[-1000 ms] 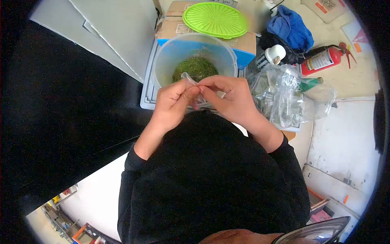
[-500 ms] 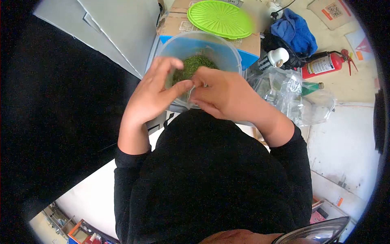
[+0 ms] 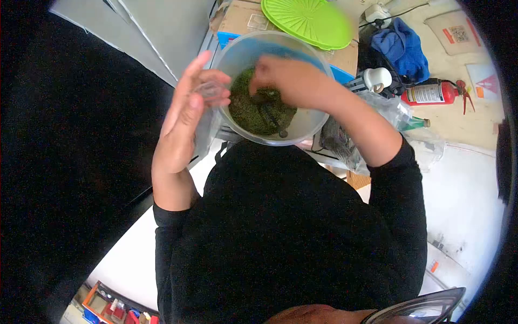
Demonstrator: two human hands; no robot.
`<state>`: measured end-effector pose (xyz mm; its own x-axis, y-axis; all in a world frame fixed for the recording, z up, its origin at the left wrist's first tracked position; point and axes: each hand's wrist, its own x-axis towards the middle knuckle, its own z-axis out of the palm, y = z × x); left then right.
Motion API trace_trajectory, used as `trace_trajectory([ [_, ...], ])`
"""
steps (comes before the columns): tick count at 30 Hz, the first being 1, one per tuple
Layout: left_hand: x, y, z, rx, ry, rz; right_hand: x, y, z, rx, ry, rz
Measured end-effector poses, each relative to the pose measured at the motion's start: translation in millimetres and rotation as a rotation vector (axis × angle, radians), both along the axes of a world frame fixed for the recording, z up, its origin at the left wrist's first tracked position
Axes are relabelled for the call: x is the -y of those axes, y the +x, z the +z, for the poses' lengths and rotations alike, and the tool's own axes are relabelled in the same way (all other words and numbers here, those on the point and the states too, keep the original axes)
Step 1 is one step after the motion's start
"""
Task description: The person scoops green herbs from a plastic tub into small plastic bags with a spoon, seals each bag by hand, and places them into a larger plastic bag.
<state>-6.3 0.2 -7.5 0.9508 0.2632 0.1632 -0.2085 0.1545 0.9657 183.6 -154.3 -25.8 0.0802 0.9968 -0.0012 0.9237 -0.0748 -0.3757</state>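
A round translucent tub (image 3: 315, 116) holds a mass of finely chopped green herb (image 3: 245, 116). My right hand (image 3: 283, 81) reaches into it from the right, fingers curled down at the herb; what they grip is hidden. Below those fingers, a dark handle-like piece (image 3: 270, 116) lies on the herb. Left of the tub, my left hand (image 3: 181, 119) is raised with its fingers and thumb around a small clear plastic bag (image 3: 213, 93), whose film hangs down beside the tub wall.
Behind the tub, a ribbed green lid (image 3: 310, 24) rests on a cardboard box (image 3: 243, 21). To the right are a white cup (image 3: 377, 79), a blue cloth (image 3: 402, 48), clear plastic wrapping (image 3: 386, 108) and a red fire extinguisher (image 3: 437, 93). A grey panel (image 3: 156, 32) stands left.
My hands have come apart from their meeting point over the tub's near side. The right one has gone down into the herb; the left has moved left with the clear bag.
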Motion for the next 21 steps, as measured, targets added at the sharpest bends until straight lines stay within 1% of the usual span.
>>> trace_trajectory([
  [2,-3.7,0.6,-6.1,0.021,-0.008,0.124,3.9,-9.4,-36.0,0.108,-0.37,0.142],
  [5,1.2,4.8,-5.0,0.123,0.026,0.281,1.4,-19.8,-74.5,0.313,-0.593,0.311],
  [6,-0.6,3.5,-3.3,0.128,-0.078,0.296,-2.3,-18.7,-72.5,0.288,-0.56,0.287],
  [8,-7.9,2.7,-8.8,0.194,-0.081,0.322,-10.7,-14.4,-63.3,0.235,-0.493,0.236],
  [9,-11.2,3.0,-11.8,0.229,-0.082,0.33,-10.9,-14.2,-69.0,0.098,-0.387,0.13],
  [10,-12.5,2.4,-10.3,0.199,-0.174,0.34,-9.2,-15.1,-77.4,-0.039,-0.281,0.02],
  [11,-13.8,3.3,-12.7,0.213,-0.175,0.34,-7.7,-15.9,-82.0,-0.173,-0.171,-0.093],
  [14,-14.6,7.8,-17.1,0.24,-0.157,0.347,-10.1,-24.5,-68.4,-0.267,-0.656,-0.245],
  [17,-11.4,10.1,-14.3,0.221,-0.114,0.365,-4.4,-24.6,-63.1,-0.281,-0.694,-0.214],
  [20,-8.9,11.2,-11.9,0.187,-0.11,0.35,2.9,-9.2,-79.1,-0.64,-0.745,-0.346],
  [21,-7.5,12.0,-11.1,0.167,-0.127,0.346,4.0,-4.2,-75.3,-0.757,-0.713,-0.426],
])
